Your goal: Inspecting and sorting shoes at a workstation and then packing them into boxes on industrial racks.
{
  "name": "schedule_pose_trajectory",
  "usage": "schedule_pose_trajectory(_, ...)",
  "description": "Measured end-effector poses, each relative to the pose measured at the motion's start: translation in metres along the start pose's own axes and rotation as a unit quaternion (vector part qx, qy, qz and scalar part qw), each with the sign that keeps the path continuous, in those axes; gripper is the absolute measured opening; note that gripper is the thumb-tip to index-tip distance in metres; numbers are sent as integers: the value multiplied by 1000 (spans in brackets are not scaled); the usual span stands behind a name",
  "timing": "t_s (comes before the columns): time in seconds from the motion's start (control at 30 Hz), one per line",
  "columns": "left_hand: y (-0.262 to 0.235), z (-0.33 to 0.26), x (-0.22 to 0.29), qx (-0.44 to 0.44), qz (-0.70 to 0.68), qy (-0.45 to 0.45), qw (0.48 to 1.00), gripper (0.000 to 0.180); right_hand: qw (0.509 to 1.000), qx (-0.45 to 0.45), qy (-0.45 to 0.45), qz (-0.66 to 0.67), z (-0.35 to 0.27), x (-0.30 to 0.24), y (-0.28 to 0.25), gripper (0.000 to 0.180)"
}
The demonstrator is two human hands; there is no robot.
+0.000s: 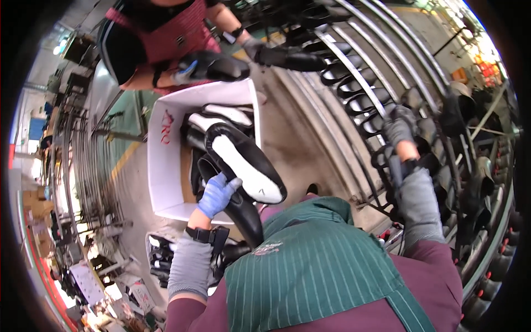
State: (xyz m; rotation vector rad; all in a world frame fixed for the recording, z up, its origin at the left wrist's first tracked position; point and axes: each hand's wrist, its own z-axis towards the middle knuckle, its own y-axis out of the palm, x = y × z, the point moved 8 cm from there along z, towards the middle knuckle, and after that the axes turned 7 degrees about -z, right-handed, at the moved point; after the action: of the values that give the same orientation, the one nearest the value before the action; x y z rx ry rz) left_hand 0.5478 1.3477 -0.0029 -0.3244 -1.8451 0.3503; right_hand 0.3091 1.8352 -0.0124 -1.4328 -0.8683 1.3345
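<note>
My left hand [217, 193], in a blue glove, grips black shoe uppers at their edges, over the near right side of a white box [166, 182]. One upper [243, 160] shows its white bottom face up; another black upper [243, 216] hangs below it toward my apron. Inside the box lie several more black uppers [229, 113], some with white bottoms showing. Far to the right, my right hand [399, 127], in a grey glove, reaches in among dark shoes on a metal rack [381, 72]. Its fingers look bent, but what they hold is hidden.
Across the box a person in a red apron [177, 33] holds a black shoe [215, 66] in one gloved hand and another [290, 59] in the other. Rows of shoes fill the rack along my right. More black shoes [160, 254] lie beside my left forearm.
</note>
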Motion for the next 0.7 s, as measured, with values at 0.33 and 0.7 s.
schedule_pose_trajectory(0.33,128,10,144,-194,305,297,884,30,637,-518,-185,540,-176,-147,-85,49)
schedule_pose_trajectory(0.7,42,1,111,-126,-618,-25,776,47,919,70,-385,36,-40,-65,-57,34)
